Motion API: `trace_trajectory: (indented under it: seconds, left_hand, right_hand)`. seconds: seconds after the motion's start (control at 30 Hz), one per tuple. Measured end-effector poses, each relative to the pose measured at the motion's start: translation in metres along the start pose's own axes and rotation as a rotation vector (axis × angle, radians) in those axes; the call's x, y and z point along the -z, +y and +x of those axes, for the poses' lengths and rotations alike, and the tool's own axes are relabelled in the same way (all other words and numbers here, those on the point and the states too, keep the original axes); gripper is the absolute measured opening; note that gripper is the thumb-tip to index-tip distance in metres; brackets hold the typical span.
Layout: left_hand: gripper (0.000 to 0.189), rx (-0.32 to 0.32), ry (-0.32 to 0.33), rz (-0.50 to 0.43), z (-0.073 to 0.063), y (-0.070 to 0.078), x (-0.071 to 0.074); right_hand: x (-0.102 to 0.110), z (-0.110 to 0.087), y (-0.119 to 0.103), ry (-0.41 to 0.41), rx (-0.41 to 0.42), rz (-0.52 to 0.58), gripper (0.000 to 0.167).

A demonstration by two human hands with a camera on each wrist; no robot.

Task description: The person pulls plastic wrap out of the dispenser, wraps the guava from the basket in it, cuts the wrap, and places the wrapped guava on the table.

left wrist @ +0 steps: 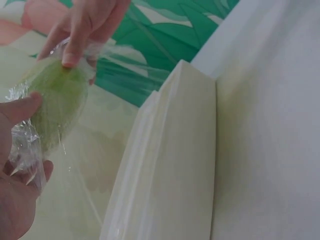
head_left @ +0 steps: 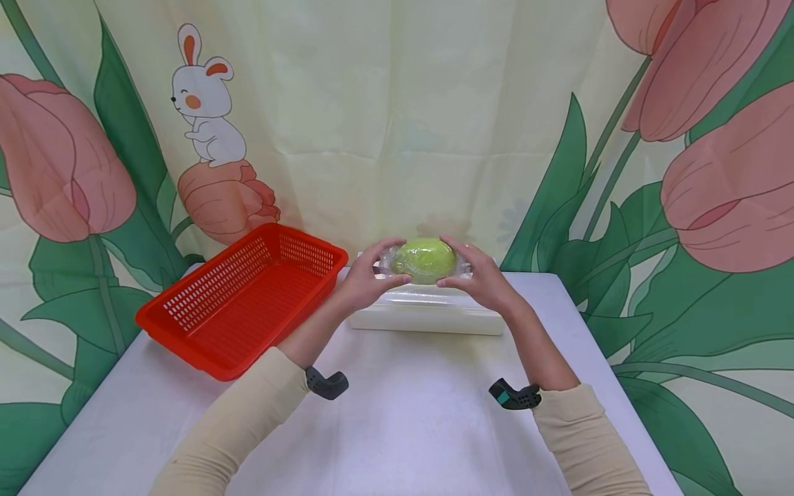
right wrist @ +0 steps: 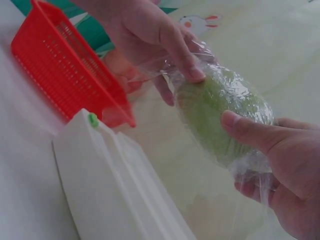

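Fruit (head_left: pixel 424 261), green and oval, is held up between both hands, above the white box (head_left: pixel 428 319) at the far side of the desk (head_left: pixel 409 413). Clear wrap (right wrist: pixel 237 90) covers it, shiny and creased, bunched up at both ends. The left hand (head_left: pixel 370 274) grips the left end through the wrap, thumb on the near face and fingers curled behind, the grasp spread only as wide as the fruit. The right hand (head_left: pixel 480 275) holds the right end in the same way, thumb and fingers parted by the fruit's thickness. Loose wrap hangs below the fruit in both wrist views; whether it joins the box, I cannot tell.

The box is long and lies across the desk, with a small green piece (right wrist: pixel 93 119) on the end nearest the basket. The red basket (head_left: pixel 248 313), with slotted sides, stands to the left of the box, set at a slant. Each forearm has a beige sleeve and a black wrist camera (head_left: pixel 327 384). Behind the desk hangs a pale curtain (head_left: pixel 372 103) printed with pink tulips and a white rabbit (head_left: pixel 211 103).
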State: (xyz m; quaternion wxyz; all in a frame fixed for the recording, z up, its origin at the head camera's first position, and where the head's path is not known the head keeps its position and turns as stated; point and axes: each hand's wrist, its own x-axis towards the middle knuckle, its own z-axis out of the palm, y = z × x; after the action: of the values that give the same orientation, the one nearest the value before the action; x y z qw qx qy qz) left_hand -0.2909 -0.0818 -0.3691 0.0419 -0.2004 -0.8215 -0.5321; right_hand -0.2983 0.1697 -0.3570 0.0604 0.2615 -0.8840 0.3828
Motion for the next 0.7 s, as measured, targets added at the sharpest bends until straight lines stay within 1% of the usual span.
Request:
trace_trajectory:
  seconds: [0.7]
  left_hand:
    - [0.069, -0.012, 0.006, 0.008, 0.0, 0.0075, 0.0024]
  right_hand:
    - [0.0077, -0.0002, -0.0049, 0.01, 0.03, 0.009, 0.086]
